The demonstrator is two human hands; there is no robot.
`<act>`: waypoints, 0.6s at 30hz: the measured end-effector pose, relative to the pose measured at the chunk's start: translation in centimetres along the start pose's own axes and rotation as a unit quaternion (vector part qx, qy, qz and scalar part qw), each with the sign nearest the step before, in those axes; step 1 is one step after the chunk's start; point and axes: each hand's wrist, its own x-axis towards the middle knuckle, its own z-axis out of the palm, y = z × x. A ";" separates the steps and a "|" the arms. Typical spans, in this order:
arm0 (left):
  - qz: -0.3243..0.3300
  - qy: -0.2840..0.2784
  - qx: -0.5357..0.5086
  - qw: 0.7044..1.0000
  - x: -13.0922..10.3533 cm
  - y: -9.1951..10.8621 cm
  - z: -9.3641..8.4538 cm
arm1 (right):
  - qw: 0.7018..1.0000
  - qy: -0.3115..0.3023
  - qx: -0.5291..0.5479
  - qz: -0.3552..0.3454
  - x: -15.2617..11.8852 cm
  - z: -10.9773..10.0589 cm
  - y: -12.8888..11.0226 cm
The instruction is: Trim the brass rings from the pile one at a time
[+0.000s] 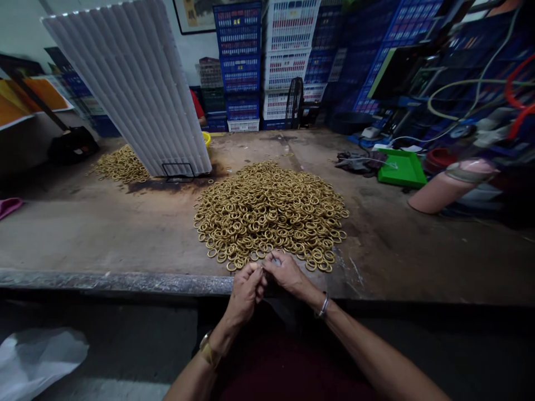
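Note:
My left hand (246, 288) is closed, its thumb and fingers pinched together at the front edge of the workbench. Against it, fingertip to fingertip, my right hand (287, 274) is also closed in a pinch. Whatever lies between the fingers is too small to make out; a thin dark line shows by the right fingers. Just beyond both hands spreads a large heap of brass-coloured rings (267, 209), its nearest loose rings almost at the fingertips.
A ribbed pale panel (137, 83) leans upright in a black wire stand (178, 171), beside a second ring pile (121, 165). On the right are a green tray (402, 168) and a pink cylinder (449, 186). Stacked crates (238, 61) and a fan (295, 103) stand behind.

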 end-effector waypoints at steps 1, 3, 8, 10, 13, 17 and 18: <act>-0.008 -0.011 -0.017 1.000 0.0 0.0 0.0 | 1.000 -0.008 0.010 0.005 0.0 0.0 0.1; -0.011 -0.023 -0.032 0.999 -0.1 0.1 0.0 | 0.998 -0.030 0.041 0.032 0.0 0.0 0.4; 0.004 0.003 -0.006 1.000 0.0 0.0 -0.1 | 1.000 0.008 -0.023 -0.003 0.0 -0.2 0.8; 0.013 0.018 0.015 1.000 0.1 -0.1 -0.1 | 0.991 0.005 -0.113 -0.072 -0.2 -0.4 1.1; 0.028 0.032 0.043 0.998 0.1 0.0 0.0 | 0.962 -0.049 -0.232 -0.135 -0.9 -0.4 1.4; 0.054 0.042 0.066 0.995 0.1 0.1 0.1 | 0.933 -0.078 -0.326 -0.134 -1.4 -0.2 1.5; 0.063 0.041 0.071 0.995 0.1 0.1 0.1 | 0.928 -0.085 -0.340 -0.129 -1.4 -0.2 1.5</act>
